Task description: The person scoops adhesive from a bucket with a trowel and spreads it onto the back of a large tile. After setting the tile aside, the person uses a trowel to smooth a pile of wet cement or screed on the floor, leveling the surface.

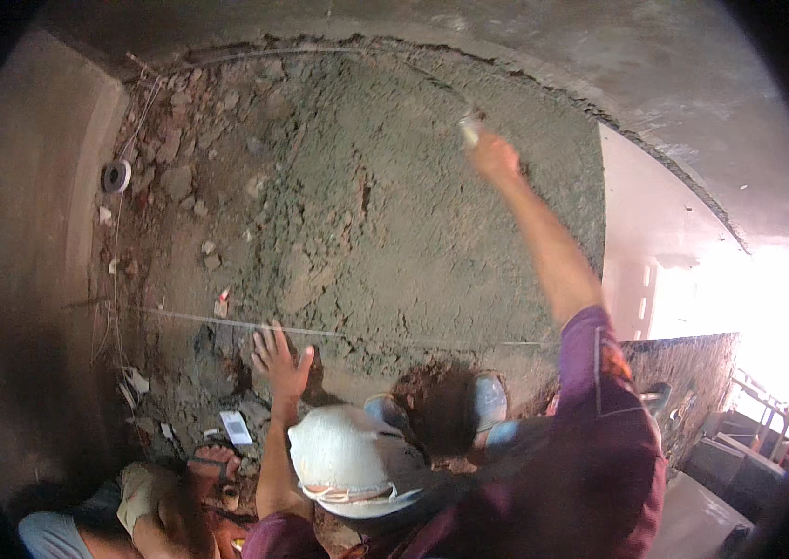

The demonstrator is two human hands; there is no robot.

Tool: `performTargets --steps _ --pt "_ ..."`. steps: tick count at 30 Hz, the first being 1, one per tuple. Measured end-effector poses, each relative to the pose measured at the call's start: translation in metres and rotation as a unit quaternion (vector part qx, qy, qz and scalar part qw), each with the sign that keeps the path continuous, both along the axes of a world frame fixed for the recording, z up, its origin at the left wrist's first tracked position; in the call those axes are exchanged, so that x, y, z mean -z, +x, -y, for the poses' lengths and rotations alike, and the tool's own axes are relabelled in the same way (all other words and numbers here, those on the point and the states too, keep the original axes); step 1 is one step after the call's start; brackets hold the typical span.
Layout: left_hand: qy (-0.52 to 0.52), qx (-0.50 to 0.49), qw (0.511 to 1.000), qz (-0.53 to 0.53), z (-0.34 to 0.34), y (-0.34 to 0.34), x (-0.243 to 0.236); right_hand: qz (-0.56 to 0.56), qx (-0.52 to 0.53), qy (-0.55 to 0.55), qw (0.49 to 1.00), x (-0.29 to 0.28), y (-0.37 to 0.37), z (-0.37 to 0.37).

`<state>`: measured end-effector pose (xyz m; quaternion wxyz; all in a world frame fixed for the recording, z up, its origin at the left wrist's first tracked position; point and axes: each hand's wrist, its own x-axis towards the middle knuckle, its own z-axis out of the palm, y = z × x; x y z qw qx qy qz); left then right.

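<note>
1. Two hands are up against a rough wall [394, 214] coated in grey mortar. The left hand [281, 363] lies flat on it low down, its fingers spread open and holding nothing.
2. The right hand [492, 156] is raised high on a maroon sleeve [599, 373], its fingers closed around a small pale tool [470, 128]. The tool is too blurred to name and sits at the upper edge of the mortar.
3. A small white rectangular card [236, 427] lies among rubble at the wall's foot, left of the left forearm.
4. A red and white scrap [222, 303] hangs just above a thin taut string [180, 316] that crosses the wall.
5. A round grey disc [116, 175] sits high on the left, where bare brick and stones show.
6. A white cap [353, 461] is between the arms.
7. A sandalled foot [213, 461] of another person is at the lower left.
8. Bright daylight floods a doorway [693, 298] on the right, under a bare concrete ceiling [599, 56].
</note>
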<state>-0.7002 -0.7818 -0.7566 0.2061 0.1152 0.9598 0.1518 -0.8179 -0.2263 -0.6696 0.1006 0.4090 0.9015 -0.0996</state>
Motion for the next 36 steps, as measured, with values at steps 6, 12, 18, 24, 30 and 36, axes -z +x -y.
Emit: performTargets --steps 6,12,18,24,30,36 --pt "0.011 0.003 0.999 -0.039 0.002 0.002 0.009 0.017 -0.286 -0.030 0.958 0.009 0.100 -0.022" --pt "0.001 0.004 0.999 -0.047 0.003 0.003 0.014 0.083 -0.347 -0.091 0.930 -0.011 0.212 0.044" --pt "0.009 0.010 0.998 -0.060 0.005 0.002 0.016 -0.013 -0.162 -0.072 0.984 -0.015 0.206 0.058" --pt "0.009 0.006 0.998 -0.057 0.010 0.006 0.020 0.078 -0.162 -0.114 0.977 -0.017 0.230 0.110" --pt "-0.024 0.010 0.999 -0.040 0.005 0.000 0.018 0.050 -0.171 -0.118 0.977 -0.023 0.282 0.140" --pt "0.010 0.025 0.997 -0.066 0.006 0.002 0.016 -0.060 0.135 0.029 0.989 0.005 0.285 0.078"
